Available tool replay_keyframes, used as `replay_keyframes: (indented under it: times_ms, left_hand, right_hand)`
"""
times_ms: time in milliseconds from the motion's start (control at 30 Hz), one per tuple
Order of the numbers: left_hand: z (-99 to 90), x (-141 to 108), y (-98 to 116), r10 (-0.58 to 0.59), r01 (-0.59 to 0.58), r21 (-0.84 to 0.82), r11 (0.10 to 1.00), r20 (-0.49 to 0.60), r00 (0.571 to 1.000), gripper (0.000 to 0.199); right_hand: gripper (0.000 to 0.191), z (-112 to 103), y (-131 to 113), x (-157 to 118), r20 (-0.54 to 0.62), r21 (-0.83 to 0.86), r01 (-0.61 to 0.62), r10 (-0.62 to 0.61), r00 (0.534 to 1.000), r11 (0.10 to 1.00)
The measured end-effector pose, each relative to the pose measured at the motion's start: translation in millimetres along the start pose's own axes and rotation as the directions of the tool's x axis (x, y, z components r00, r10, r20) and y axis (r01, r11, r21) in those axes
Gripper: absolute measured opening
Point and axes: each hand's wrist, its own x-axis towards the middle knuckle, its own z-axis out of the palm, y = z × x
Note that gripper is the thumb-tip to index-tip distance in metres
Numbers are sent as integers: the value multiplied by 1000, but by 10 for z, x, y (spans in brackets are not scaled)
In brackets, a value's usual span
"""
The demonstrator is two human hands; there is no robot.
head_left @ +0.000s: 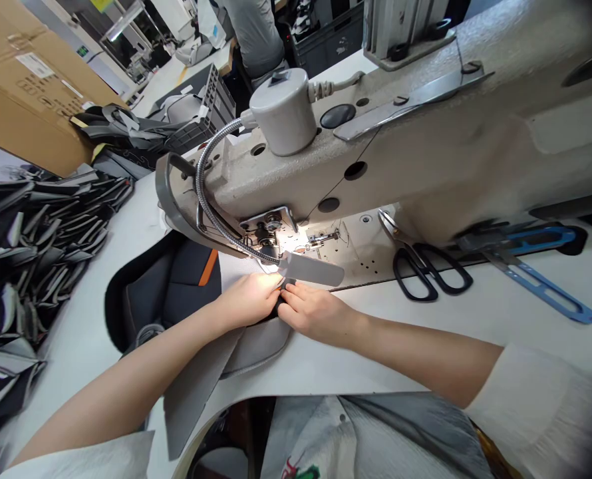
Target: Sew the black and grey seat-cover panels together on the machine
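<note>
My left hand is closed on the edge of a padded black and grey fabric piece, just in front of the needle area of a sewing machine. An orange strip shows on the dark part of the fabric, and grey flaps hang toward the table's front edge. My right hand meets the left one, fingers bent and pressed on the same fabric edge. A lamp head on a bendy metal neck lights the spot and partly covers the needle.
Black-handled scissors lie on the machine bed's edge, with a blue-handled tool farther right. Stacked fabric pieces fill the left side. Behind are a cardboard box, a grey crate and a person.
</note>
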Motion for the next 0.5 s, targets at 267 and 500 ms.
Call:
replay_keyframes:
  times_ms: [267,500]
  left_hand:
    - [65,127,10,2,5,69,998,-98,995,26]
    - [-117,-36,-189,95,-92,40,995,-65,993,27]
  right_hand:
    - [20,6,153,-9,122,355,-157,121,985,922]
    - [17,-193,387,5,329,639,-244,28,944,730]
